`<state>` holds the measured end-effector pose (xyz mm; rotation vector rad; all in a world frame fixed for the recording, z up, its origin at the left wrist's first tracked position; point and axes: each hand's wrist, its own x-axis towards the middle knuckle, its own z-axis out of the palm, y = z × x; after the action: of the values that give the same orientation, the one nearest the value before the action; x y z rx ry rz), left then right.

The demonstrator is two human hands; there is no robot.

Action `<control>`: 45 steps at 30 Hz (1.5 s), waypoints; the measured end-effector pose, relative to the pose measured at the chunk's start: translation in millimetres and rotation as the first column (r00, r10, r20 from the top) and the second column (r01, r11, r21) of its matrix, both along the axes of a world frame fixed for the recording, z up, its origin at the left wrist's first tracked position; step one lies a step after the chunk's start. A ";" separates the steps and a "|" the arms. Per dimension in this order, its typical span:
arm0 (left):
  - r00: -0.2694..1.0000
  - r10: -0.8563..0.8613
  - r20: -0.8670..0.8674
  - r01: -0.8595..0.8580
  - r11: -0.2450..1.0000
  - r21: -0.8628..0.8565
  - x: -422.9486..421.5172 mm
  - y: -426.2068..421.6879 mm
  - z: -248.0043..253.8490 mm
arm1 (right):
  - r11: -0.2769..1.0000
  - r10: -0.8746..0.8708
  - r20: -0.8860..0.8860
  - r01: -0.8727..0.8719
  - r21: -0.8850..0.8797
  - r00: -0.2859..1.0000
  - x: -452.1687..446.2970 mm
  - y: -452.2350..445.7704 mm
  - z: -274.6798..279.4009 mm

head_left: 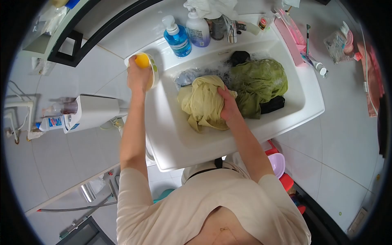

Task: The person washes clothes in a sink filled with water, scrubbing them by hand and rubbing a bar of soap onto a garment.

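My left hand (pixel 138 76) is closed at the sink's left corner, on a smooth yellow piece (pixel 142 60) that looks like a soap bar. Around and partly behind it is a round white container (pixel 154 76) with green dots; most of it is hidden by the hand. Over the basin, my right hand (pixel 230 105) grips the right side of a bunched pale yellow garment (pixel 203 98), its fingertips partly hidden in the cloth. Wet olive-green clothing (pixel 261 81) lies to the right, with black cloth (pixel 272 105) beside it and light blue cloth (pixel 188 76) in sudsy water behind.
The white sink (pixel 302 98) has a blue pump bottle (pixel 178 38) and a purple-and-white pump bottle (pixel 198 30) on its back ledge, near the faucet (pixel 231 30). A pink holder (pixel 289 38) and a toothpaste tube (pixel 316 65) are at the right. Below is a purple basin (pixel 277 164).
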<state>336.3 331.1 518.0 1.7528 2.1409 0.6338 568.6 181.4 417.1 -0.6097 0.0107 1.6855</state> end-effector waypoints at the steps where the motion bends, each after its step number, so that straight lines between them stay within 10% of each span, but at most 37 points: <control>1: 0.998 -0.056 0.039 0.052 0.994 0.091 1.9 -10.3 -6.3 | 1.000 0.000 0.001 0.000 -0.007 1.000 -0.5 1.3 0.1; 5: 0.968 -0.221 0.122 0.210 0.973 0.098 44.2 -64.5 -30.8 | 0.998 -0.014 0.011 0.014 -0.057 1.000 -4.5 3.4 -0.5; 11: 0.989 0.001 -0.149 0.005 0.999 0.038 35.1 -56.4 -40.4 | 0.996 0.024 0.062 -0.018 -0.090 0.998 5.7 0.0 -5.1; 21: 0.848 -0.164 -0.505 0.178 0.984 -0.020 33.8 -29.0 -58.1 | 0.993 0.067 0.157 -0.049 -0.111 0.985 -6.1 8.1 -27.0; 29: 0.942 -0.287 -0.176 0.291 0.957 0.002 45.1 -39.3 -52.1 | 0.972 0.137 0.700 -0.231 0.041 0.700 -67.1 53.0 -13.8; 31: 0.962 -0.272 -0.028 0.272 0.962 0.011 48.2 -42.4 -37.8 | 0.959 0.150 0.680 -0.274 0.078 0.717 -61.1 45.9 14.4; 37: 0.942 -0.151 -0.300 0.241 0.926 0.290 42.4 -42.4 28.9 | 0.916 0.183 0.417 -0.308 0.256 0.890 -88.8 69.3 46.7; 41: 0.947 -0.045 -0.318 0.081 0.991 0.102 -3.8 -5.9 -9.2 | 0.942 0.233 0.478 -0.318 0.103 0.847 -123.7 95.9 36.3; 45: 0.948 0.053 -0.314 -0.027 0.996 0.088 -14.5 7.7 -26.7 | 0.972 0.204 0.109 -0.214 0.099 0.973 -102.8 90.9 20.6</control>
<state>321.8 338.8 491.3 1.9742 2.3961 0.4840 465.8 272.3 437.7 -0.6260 -0.2231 1.8442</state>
